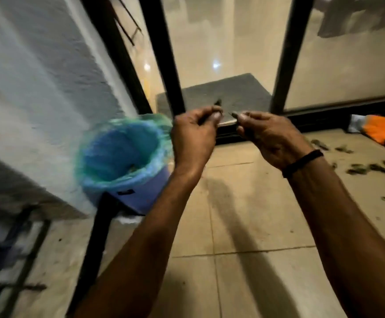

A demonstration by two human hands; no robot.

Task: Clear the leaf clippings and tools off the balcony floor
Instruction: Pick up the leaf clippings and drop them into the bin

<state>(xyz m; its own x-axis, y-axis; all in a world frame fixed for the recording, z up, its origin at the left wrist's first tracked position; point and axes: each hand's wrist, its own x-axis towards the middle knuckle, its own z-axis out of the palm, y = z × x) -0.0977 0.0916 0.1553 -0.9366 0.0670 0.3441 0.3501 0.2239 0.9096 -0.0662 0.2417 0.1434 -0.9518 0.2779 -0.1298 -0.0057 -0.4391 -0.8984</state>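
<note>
Leaf clippings (pixel 370 168) at three o'clock run off the frame edge, scattered, dark green. Left hand (pixel 193 134) and right hand (pixel 269 136) each pinch a dark scrap (pixel 234 115) too blurred to name.

Blue bin (pixel 138 191), green liner (pixel 164 125), orange glove (pixel 384 130).
</note>
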